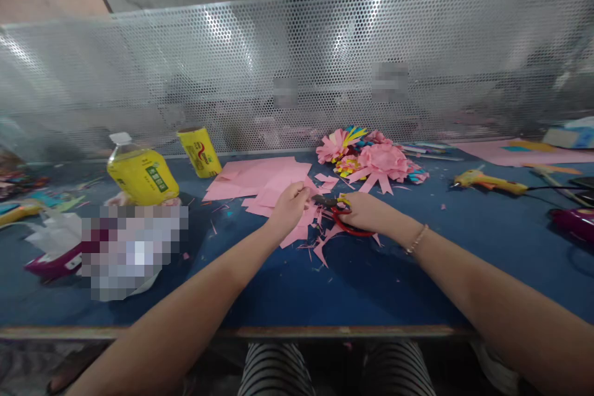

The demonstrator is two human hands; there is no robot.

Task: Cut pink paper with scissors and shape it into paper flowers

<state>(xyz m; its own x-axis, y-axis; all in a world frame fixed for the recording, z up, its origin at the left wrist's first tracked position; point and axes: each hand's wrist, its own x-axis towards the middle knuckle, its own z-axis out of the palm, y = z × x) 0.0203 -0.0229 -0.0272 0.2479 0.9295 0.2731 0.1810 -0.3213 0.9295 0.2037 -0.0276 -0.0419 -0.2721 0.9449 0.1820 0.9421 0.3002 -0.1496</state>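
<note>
My right hand (366, 211) is wrapped round the red handle of a pair of scissors (338, 223), whose dark blades point left toward my other hand. With thumb and fingers pinched together, my left hand (292, 201) grips a small piece of pink paper at the blade tips; most of that piece is hidden by the fingers. Beneath and behind lie sheets of pink paper (260, 176), and pink offcuts (325, 247) are scattered below the scissors. A pile of pink, yellow and blue paper flowers (383, 164) sits just beyond my right hand.
On the left stand a bottle of yellow liquid (143, 176), a yellow can (200, 153) and a purple item with white tissues (58, 260). A yellow glue gun (492, 182) with a cord lies right. A perforated metal screen (297, 43) rises behind the blue table (325, 303).
</note>
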